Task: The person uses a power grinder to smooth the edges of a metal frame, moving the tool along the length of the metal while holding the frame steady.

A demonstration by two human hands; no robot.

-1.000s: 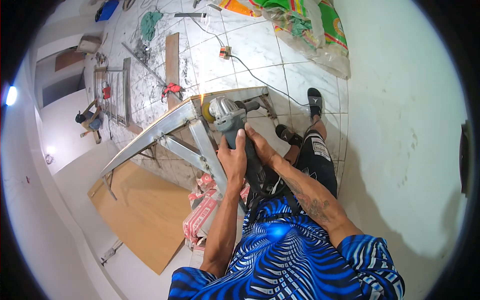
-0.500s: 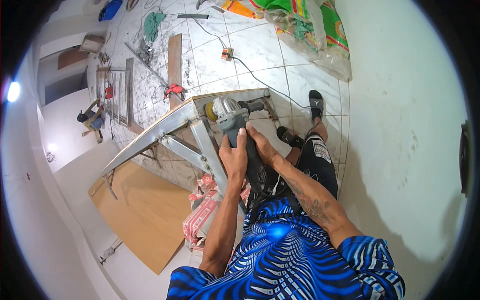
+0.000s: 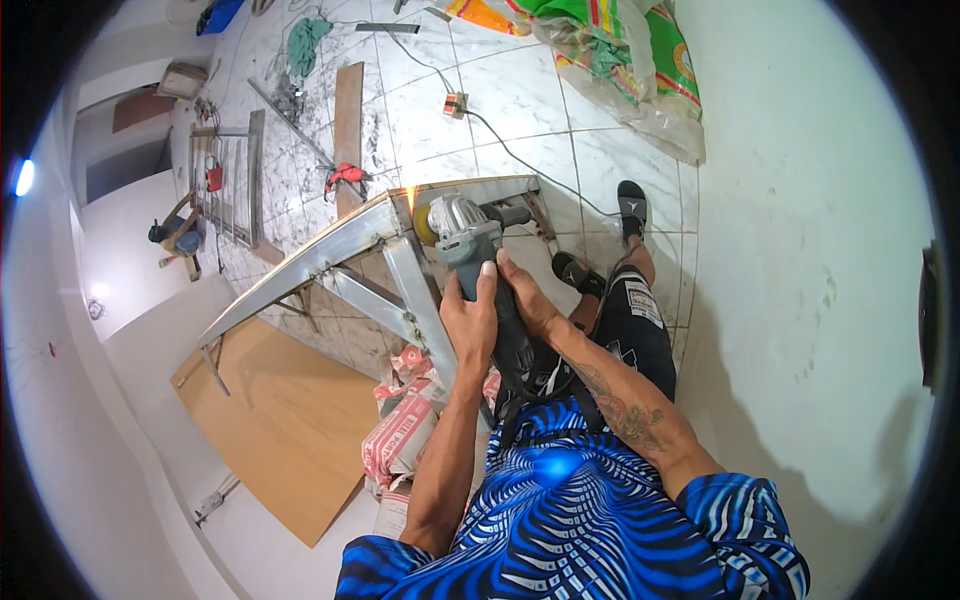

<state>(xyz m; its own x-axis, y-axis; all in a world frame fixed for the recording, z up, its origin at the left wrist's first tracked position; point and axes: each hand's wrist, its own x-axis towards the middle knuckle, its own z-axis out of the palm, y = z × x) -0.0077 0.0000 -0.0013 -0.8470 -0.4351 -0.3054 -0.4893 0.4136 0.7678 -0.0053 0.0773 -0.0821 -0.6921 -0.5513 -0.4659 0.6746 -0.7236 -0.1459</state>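
Note:
Both of my hands grip a grey angle grinder [image 3: 462, 232]. My left hand [image 3: 470, 318] wraps the front of its body and my right hand [image 3: 527, 300] holds the rear handle. The yellow disc touches the top corner joint of a grey metal frame [image 3: 300, 270], and a small orange spark shows at the contact point [image 3: 411, 197]. The frame stands tilted on the marble floor, with bars running down toward me. The grinder's black cable [image 3: 530, 170] trails across the tiles to a socket box [image 3: 456, 104].
A wooden board [image 3: 275, 420] lies on the floor at lower left, and cement bags [image 3: 400, 430] sit under the frame. Another metal frame [image 3: 232, 175] and a plank [image 3: 347, 110] lie further back. A person crouches at far left [image 3: 172, 232]. Full sacks [image 3: 610, 60] lean on the right wall.
The grinder has stayed on the frame's corner joint with both hands holding it; it shifted only slightly. A spark shows at the disc now.

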